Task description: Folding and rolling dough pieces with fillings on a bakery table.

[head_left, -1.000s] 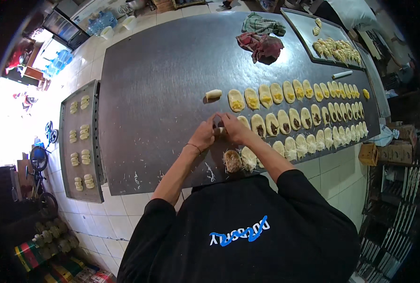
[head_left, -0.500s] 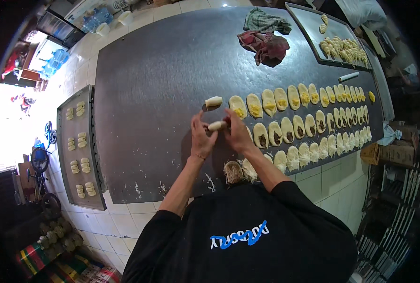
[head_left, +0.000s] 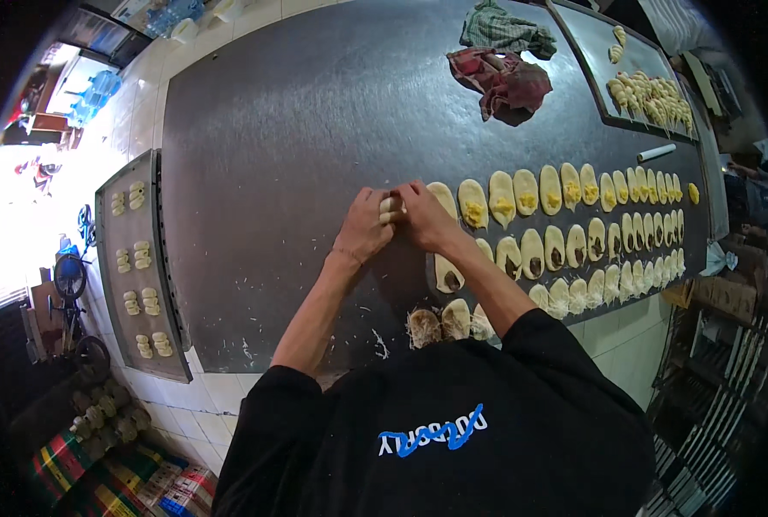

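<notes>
While the left hand (head_left: pixel 362 226) and right hand (head_left: pixel 427 219) meet over the bench (head_left: pixel 272 164), two pale dough rolls (head_left: pixel 389 206) are held side by side between their bent fingers, left of flattened dough ovals (head_left: pixel 551 191) in rows; roll-to-bench contact unclear.

Two dough rolls (head_left: pixel 390 206) between left fingers (head_left: pixel 370 202) and right fingers (head_left: pixel 413 195), near dough ovals (head_left: pixel 526 188) on a dark table (head_left: pixel 272 155)

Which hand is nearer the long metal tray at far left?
Left. The left hand is off to the right of the tray; the right hand is farther right, beyond it.
</notes>
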Available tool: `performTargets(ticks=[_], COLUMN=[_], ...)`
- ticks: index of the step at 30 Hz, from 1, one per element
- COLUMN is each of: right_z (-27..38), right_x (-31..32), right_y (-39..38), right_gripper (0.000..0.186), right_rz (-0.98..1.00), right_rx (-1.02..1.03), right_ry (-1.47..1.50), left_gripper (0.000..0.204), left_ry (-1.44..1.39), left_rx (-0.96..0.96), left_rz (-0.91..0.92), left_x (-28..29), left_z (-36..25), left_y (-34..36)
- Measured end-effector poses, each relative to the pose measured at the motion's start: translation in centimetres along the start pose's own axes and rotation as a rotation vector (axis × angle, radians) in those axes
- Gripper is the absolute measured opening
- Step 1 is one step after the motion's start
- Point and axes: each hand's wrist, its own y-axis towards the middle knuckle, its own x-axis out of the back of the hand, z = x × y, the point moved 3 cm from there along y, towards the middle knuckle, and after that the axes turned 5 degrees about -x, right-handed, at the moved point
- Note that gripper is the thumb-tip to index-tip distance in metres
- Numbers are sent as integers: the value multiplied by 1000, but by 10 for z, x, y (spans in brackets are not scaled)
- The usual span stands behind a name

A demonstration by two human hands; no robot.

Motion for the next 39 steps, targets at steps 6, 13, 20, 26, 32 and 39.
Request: performTargets(ticks=[6, 13, 20, 26, 32, 39], right_z=[-13, -28, 4, 14, -7, 20], right_x=[-36, -36, -17, 0, -6, -10], right_y=[-43, -34, -86, -185, -150, -158], right_gripper=[72, 84, 80, 109, 120, 83], right_rz=[-131, -75, -255, -318, -507, -629], right_rx=[101, 75, 80, -350, -256, -103], right_ry=[-69, -91, -118, -479, -565, -485], left_gripper=[45, 26, 65, 119, 133, 102], left_ry=[-81, 37, -24, 291, 207, 267], left_rx=[123, 27, 149, 241, 541, 568], left_rz=[46, 221, -113, -83, -21, -182], left_x=[1, 1, -28, -64, -68, -68], left_z=[-1, 14, 23, -45, -36, -44], left_y=[-48, -12, -95, -155, -121, -121])
